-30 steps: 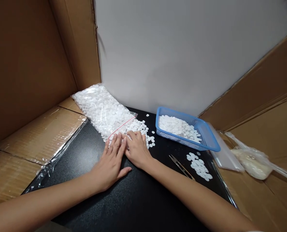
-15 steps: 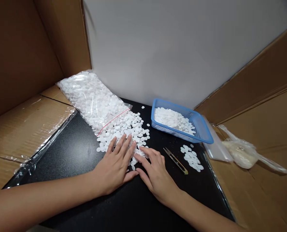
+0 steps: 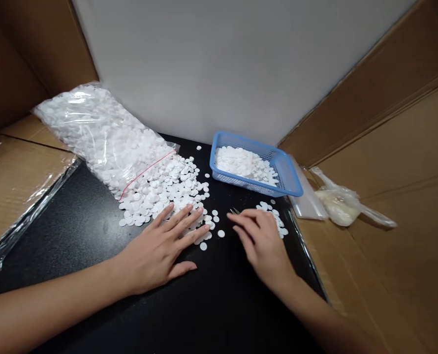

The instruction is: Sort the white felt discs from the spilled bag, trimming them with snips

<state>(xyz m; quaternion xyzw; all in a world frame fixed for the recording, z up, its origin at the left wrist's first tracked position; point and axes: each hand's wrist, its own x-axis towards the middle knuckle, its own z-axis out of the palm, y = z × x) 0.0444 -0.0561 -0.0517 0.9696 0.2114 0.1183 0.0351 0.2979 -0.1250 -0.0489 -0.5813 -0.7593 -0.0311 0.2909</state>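
Note:
My left hand (image 3: 160, 248) lies flat with fingers spread over the near edge of a loose pile of white round discs (image 3: 160, 189). The pile spills from the mouth of a clear zip bag (image 3: 93, 128) with a red seal line, full of similar discs. My right hand (image 3: 265, 241) hovers over thread snips (image 3: 235, 211), whose tips peek out past its fingers while the rest is hidden. Its fingers are bent, thumb apart from forefinger, and no disc shows between them. Beside it lies a smaller group of discs (image 3: 280, 223), partly covered by the hand.
A blue perforated basket (image 3: 256, 187) holding many discs stands at the back right. Flat clear plastic bags (image 3: 309, 199) and a knotted bag with pale contents (image 3: 339, 206) lie right of it. Cardboard panels (image 3: 389, 108) and a pale wall (image 3: 204, 64) enclose the black table (image 3: 204, 314).
My right hand has left the pile and moved right, over the snips. My left hand stays on the pile, now spread wider. The view has shifted, so the scene sits further left.

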